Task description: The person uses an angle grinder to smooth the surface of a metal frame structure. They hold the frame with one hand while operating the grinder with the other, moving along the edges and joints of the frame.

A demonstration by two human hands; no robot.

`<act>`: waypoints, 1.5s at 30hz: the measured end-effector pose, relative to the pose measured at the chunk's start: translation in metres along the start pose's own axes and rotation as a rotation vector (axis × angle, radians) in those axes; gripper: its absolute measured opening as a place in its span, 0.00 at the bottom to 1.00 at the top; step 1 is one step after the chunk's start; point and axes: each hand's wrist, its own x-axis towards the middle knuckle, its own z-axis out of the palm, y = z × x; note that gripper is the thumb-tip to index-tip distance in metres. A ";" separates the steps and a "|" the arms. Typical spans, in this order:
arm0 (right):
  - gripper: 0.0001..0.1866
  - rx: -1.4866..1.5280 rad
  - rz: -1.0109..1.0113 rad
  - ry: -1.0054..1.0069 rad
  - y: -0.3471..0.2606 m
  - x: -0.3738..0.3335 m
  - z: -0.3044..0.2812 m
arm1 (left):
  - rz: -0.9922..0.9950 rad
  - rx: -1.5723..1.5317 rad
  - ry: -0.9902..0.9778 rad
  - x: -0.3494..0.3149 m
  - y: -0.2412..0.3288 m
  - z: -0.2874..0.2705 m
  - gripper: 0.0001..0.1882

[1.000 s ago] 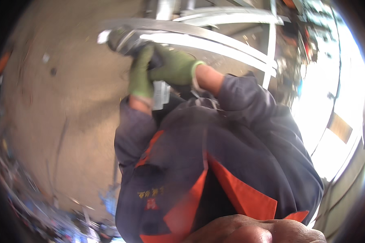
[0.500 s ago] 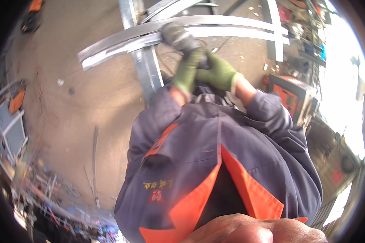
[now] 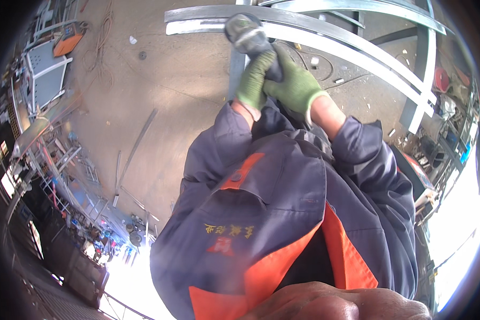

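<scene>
1. both of your hands are on one tool, a dark handheld grinder [image 3: 248, 38], which is out ahead of your body near the top of the view, slanting up and to the left.
2. your left hand [image 3: 254, 78], in a green glove, is curled round the left side of the grinder's casing and grips it firmly.
3. your right hand [image 3: 298, 84], gloved in the same green, is wrapped on the casing from the right; its fingertips are hidden beneath, so you cannot tell exactly how they sit.
4. your gloves are close beside each other, with bare skin showing between them and the sleeves of your dark jacket [image 3: 288, 192], which has an orange collar.
5. the grinder's rounded head overlaps a long silver metal bar [image 3: 336, 49] toward its left end; from this angle you cannot tell whether the two touch.
6. the bar shows a greyer strip and a brighter one side by side, and it crosses a grey beam [image 3: 236, 74] on your left and a silver crosspiece [image 3: 424, 64] on your right.
7. beyond your right hand, a dark cable [image 3: 333, 68] loops over the brown floor [image 3: 160, 64] among small pale scraps.
8. off to your left, a thin metal strip [image 3: 137, 143] lies on the floor, and farther out an orange box [image 3: 68, 44] sits beside a grey panel [image 3: 45, 74].
</scene>
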 end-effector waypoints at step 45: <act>0.43 -0.191 0.113 -0.220 -0.113 0.082 0.053 | 0.123 -0.130 -0.057 0.001 0.103 -0.075 0.21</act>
